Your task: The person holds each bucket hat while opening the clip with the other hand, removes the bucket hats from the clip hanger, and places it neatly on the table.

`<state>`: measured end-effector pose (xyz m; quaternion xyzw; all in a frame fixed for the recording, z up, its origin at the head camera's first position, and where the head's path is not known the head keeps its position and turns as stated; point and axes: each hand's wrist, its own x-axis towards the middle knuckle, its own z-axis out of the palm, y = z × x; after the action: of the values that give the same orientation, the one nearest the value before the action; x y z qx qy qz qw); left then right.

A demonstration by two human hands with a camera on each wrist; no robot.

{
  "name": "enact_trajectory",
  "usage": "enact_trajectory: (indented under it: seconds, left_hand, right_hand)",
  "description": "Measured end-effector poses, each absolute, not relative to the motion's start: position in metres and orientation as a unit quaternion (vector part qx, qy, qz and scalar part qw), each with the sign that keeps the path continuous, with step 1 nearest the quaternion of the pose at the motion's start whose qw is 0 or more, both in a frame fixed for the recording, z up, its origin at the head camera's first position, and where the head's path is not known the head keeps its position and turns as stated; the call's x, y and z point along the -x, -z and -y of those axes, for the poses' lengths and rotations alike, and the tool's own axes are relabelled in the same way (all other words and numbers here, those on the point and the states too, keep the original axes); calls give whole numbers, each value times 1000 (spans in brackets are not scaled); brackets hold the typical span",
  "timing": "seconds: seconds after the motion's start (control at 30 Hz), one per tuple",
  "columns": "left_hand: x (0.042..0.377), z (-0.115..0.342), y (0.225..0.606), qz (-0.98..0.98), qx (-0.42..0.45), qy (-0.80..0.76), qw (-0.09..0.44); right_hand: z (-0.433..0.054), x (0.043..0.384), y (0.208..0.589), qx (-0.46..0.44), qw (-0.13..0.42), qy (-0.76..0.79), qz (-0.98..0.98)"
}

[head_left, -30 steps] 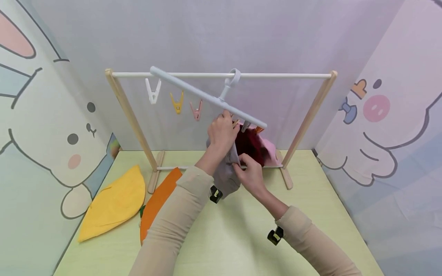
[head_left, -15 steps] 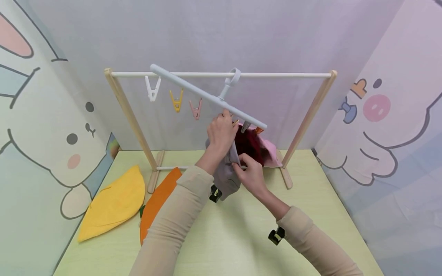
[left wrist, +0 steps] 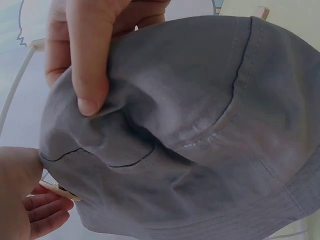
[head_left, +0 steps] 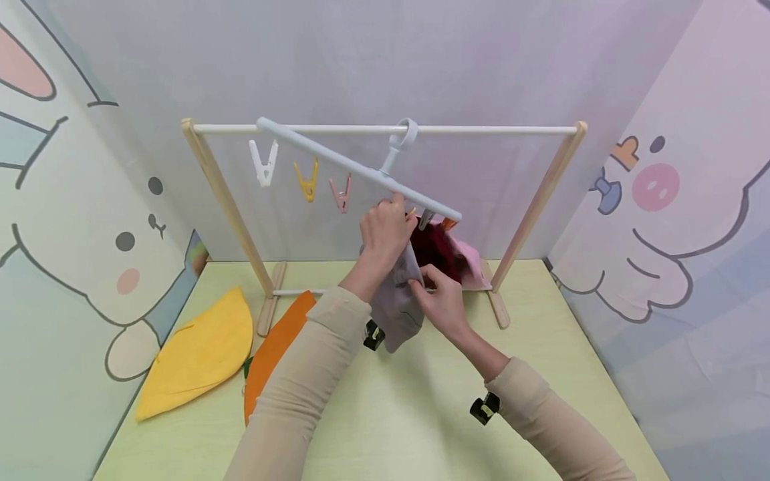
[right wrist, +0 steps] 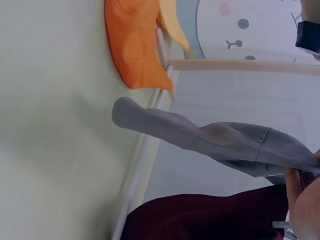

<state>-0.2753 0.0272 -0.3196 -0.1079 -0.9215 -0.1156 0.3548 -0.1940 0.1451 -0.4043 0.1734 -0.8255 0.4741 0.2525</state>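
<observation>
A grey bucket hat (head_left: 397,310) hangs under the right half of a tilted pale blue hanger (head_left: 337,159). Up at the hanger bar, my left hand (head_left: 382,230) squeezes a light wooden-coloured clothespin (left wrist: 61,191) beside the hat's edge. My right hand (head_left: 442,300) pinches the hat's fabric; in the left wrist view its thumb (left wrist: 90,75) presses a fold into the crown. Seen from the right wrist, the hat (right wrist: 225,140) hangs edge-on. Just right of it are a dark red hat (head_left: 434,248) and a pink hat (head_left: 475,264), near a grey clip (head_left: 426,219) and an orange clip (head_left: 448,224).
The hanger hooks over the white rail (head_left: 493,131) of a wooden-legged rack (head_left: 535,207). White (head_left: 263,162), yellow (head_left: 307,180) and pink clothespins (head_left: 341,193) dangle at left. Yellow (head_left: 198,357) and orange hats (head_left: 278,347) lie on the table (head_left: 541,401).
My right hand has shifted slightly right, and the grey hat's lower part swings right with it. The hanger's left end dips a little. My left hand stays nearly in place.
</observation>
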Motion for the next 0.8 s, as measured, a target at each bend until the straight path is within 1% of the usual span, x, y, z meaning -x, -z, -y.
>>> enact_trajectory:
  seconds: [0.17,0.5,0.6,0.8]
  left_hand:
    - [275,-27,317,924,108,112,350]
    - [274,-25,311,934,100,118,321]
    - [275,-25,311,933,99,125,323]
    - [274,-24,312,930,105,140,323]
  right_hand:
    - [-148,195,402,-160,244,-486,824]
    - [-150,196,400,-138,235,-471,839]
    - [-150,195,400,-126,216,-470,847]
    - [-150,194,403,-104,160,-485,853]
